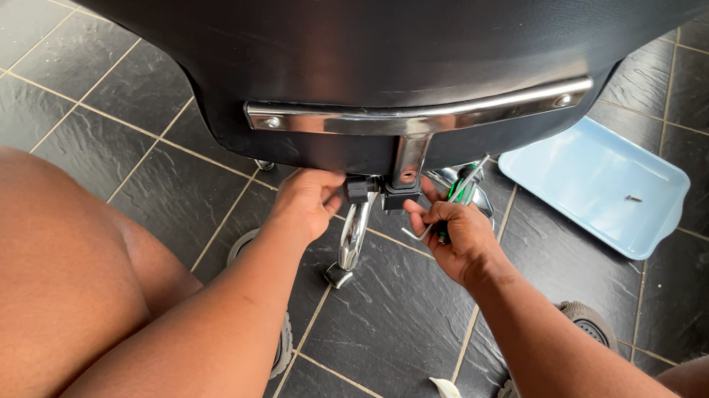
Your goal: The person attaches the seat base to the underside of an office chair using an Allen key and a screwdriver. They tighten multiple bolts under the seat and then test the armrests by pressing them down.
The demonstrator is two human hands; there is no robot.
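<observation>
Two hands work under a glossy black chair shell point(331, 32): left hand point(307, 202) pinches a chrome bracket point(355, 227); right hand point(456, 238) grips a green-handled tool point(462, 190). A pale blue plastic tray point(594, 180) lies far right on dark slate tiles point(94, 101).

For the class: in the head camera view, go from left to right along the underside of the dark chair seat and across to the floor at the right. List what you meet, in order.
Left hand → chrome lever → black bracket → right hand holding a green-handled tool → light blue tray → small screw in the tray.

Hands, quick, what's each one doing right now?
Left hand: closed, gripping the black fitting under the chair back.
Right hand: closed, holding a green-handled tool.
</observation>
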